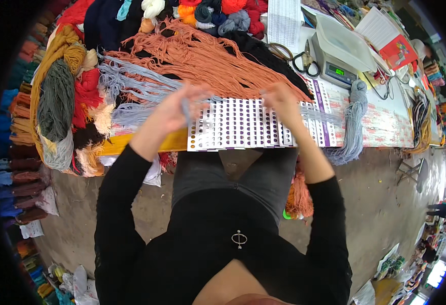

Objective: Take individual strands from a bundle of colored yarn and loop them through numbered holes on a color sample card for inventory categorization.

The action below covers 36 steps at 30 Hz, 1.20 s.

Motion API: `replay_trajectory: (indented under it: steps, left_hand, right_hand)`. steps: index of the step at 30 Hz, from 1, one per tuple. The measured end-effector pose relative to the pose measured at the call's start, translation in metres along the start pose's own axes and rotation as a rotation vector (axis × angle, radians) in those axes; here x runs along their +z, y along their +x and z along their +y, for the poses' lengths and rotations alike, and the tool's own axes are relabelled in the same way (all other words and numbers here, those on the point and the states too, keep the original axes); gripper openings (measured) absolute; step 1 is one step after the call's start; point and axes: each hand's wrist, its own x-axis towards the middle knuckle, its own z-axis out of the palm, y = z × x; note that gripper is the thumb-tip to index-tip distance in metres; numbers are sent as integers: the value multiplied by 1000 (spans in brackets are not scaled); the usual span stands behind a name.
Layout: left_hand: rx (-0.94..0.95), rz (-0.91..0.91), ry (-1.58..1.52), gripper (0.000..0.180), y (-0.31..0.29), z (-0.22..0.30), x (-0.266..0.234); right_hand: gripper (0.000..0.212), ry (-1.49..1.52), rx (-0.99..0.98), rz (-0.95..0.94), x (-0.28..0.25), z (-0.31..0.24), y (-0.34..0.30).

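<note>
Over the table's near edge lies a row of overlapping white cards (233, 122) with punched holes. My left hand (179, 109) is above their left end, blurred, with grey-blue yarn (186, 109) caught between its partly curled fingers. Above the cards' right part, my right hand (283, 104) has its fingers curled together; what they pinch, if anything, cannot be made out. Loose grey-blue strands (136, 76) spread left of the cards. A tied grey-blue hank (356, 119) hangs over the edge at the right. Behind the cards is a broad heap of salmon-orange yarn (197, 56).
Coloured hanks (57, 99) crowd the table's left end. Black-handled scissors (307, 63), a digital scale (337, 71) bearing a clear plastic tray (342, 40), and a red-and-white booklet (398, 51) stand at the back right. A folding stool (411, 173) is on the floor to the right.
</note>
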Motion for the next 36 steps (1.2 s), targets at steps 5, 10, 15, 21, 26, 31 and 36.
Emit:
replay_trajectory:
  steps: [5, 10, 15, 21, 26, 31, 36]
  left_hand:
    - [-252, 154, 81, 51, 34, -40, 26]
    - [-220, 121, 329, 39, 58, -42, 17]
    - [57, 196, 687, 19, 87, -51, 12]
    - [108, 188, 808, 12, 102, -55, 12]
    - [347, 315, 1052, 21, 75, -41, 0]
    - [289, 276, 935, 21, 75, -44, 7]
    - [109, 158, 616, 19, 80, -29, -4]
  right_hand:
    - [19, -21, 122, -29, 60, 33, 13]
    - [25, -249, 150, 96, 69, 27, 14]
    - [25, -340, 125, 193, 77, 23, 11]
    - [24, -83, 271, -15, 67, 36, 28]
    - [23, -323, 122, 103, 76, 24, 12]
    - [23, -356, 112, 128, 74, 18, 7]
    - [21, -510, 63, 204, 82, 27, 5]
